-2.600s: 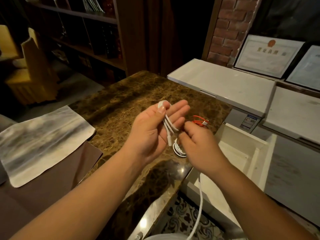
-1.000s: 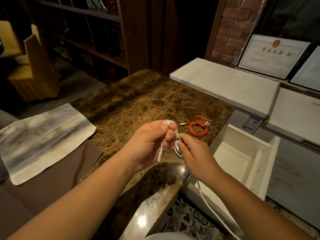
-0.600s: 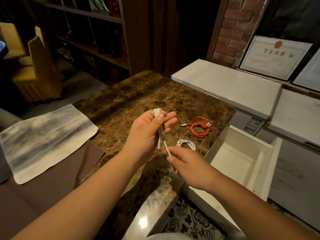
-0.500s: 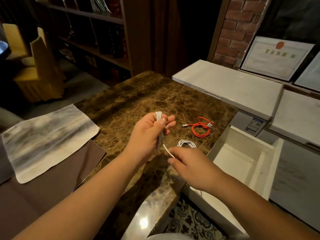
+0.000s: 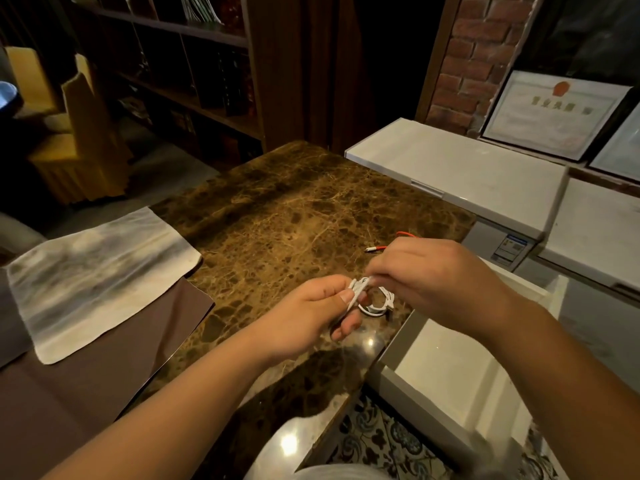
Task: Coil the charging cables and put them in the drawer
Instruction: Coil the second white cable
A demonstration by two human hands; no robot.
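My left hand (image 5: 311,313) pinches a folded bundle of white charging cable (image 5: 358,289) between thumb and fingers, just above the brown marble table (image 5: 277,220). My right hand (image 5: 433,282) meets it from the right, and its fingertips grip the same bundle at the top. Below the hands a second white cable (image 5: 379,304) lies coiled on the table near the edge. An orange cable (image 5: 381,249) lies farther back, mostly hidden behind my right hand. The white drawer (image 5: 450,372) stands open at the table's right side, under my right forearm.
A grey-white cloth (image 5: 93,271) lies on a brown mat (image 5: 86,375) at the left. White chest freezers (image 5: 467,171) stand behind the drawer. Framed certificates (image 5: 554,112) lean on the wall at right. Dark shelves (image 5: 190,64) and a yellow chair (image 5: 79,133) fill the back left.
My right hand has risen from below the bundle to its top, now covering most of the orange cable. My left hand has lowered and holds the white cable more tightly folded.
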